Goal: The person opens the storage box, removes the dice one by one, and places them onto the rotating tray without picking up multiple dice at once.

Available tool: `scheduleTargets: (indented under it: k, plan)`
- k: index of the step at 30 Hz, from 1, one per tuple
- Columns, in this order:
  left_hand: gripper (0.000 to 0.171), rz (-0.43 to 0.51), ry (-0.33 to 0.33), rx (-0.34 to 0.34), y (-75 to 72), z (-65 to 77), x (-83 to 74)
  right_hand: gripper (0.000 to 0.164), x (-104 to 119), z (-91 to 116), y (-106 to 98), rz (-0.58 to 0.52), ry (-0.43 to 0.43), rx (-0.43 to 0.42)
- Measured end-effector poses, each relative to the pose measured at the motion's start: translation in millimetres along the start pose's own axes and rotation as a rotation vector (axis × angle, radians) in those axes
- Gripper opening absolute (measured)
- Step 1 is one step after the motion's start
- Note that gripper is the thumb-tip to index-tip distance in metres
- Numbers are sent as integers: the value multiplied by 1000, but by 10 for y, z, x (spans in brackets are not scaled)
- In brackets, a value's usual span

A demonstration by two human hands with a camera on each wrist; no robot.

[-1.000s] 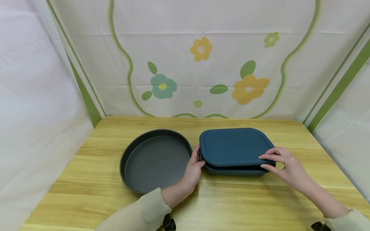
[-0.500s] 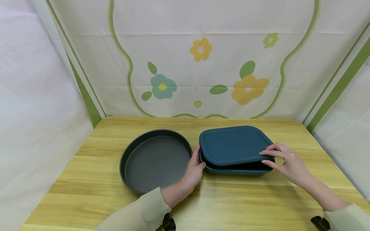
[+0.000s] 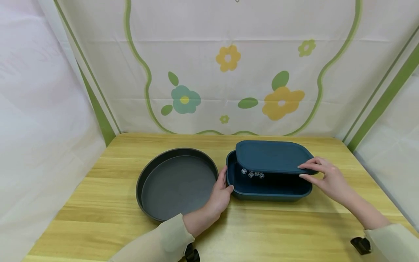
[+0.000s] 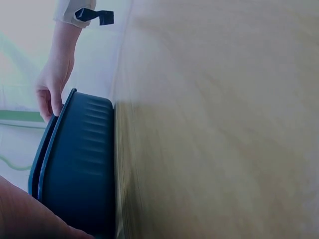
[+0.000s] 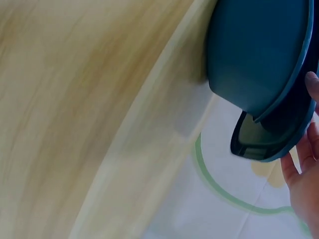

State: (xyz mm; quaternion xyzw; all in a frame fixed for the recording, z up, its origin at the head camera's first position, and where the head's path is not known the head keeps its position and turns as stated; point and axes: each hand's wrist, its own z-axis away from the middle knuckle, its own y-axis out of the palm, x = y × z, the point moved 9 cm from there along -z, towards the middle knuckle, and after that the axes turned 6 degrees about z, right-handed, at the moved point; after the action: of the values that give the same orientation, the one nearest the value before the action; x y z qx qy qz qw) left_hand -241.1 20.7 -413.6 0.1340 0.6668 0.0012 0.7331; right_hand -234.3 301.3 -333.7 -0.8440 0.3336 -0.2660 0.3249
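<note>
Right hand (image 3: pixel 328 178) is pinching a dark blue, rounded-rectangular, plastic-looking lid (image 3: pixel 275 156) by its near right corner

Head view: the lid is lying leftward of the right fingers, which are resting on top of it while the thumb is sitting beneath. Its long axis is running left from this pinch, its free end pointing toward the left hand's (image 3: pixel 218 198) side. The right hand is the nearer of the 2; the left is keeping apart from the lid. The lid is hanging over the far part of a matching dark blue, deep, rectangular box (image 3: pixel 268 197), whose long axis is running nearly parallel. At least 4 small, dark-and-white, cubic dice (image 3: pixel 251 174) are showing inside, nearer the left fingers. Those fingers are lying straight along the box's left end, the thumb apart from them, touching the near corner. A dark grey, round, shallow pan (image 3: pixel 178 183) is standing just left of them on the yellowish wood-grained table (image 3: pixel 278 233).

Left wrist view: a dark gap is separating lid and box rim beside the right fingers. The left fingertips are not showing.

Right wrist view: the right thumb and fingers are clasping the lid between them; its far side is reaching past the box.
</note>
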Motion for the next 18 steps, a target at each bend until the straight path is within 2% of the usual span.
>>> scheduleTargets:
  k: [5, 6, 8, 9, 13, 14, 18]
  plan:
    - [67, 1, 9, -4, 13, 6, -19, 41, -66, -7, -86, 60, 35, -26]
    - [66, 2, 10, -7, 13, 7, -21, 37, -71, -10, -108, 70, 32, -37]
    - [66, 3, 14, -11, 12, 9, -24, 19, -80, -16, -156, 85, 16, -67]
    - [66, 4, 16, -14, 11, 9, -24, 18, -87, -18, -180, 90, 8, -86]
    - [65, 11, 25, -16, 9, 3, -9, 57, -136, -28, -280, 102, -5, -159]
    - [65, 12, 28, -15, 10, 2, -5, 58, -152, -27, -302, 102, -2, -172]
    - [65, 16, 41, -12, 12, 2, -7, 24, -203, -13, -364, 104, 22, -186]
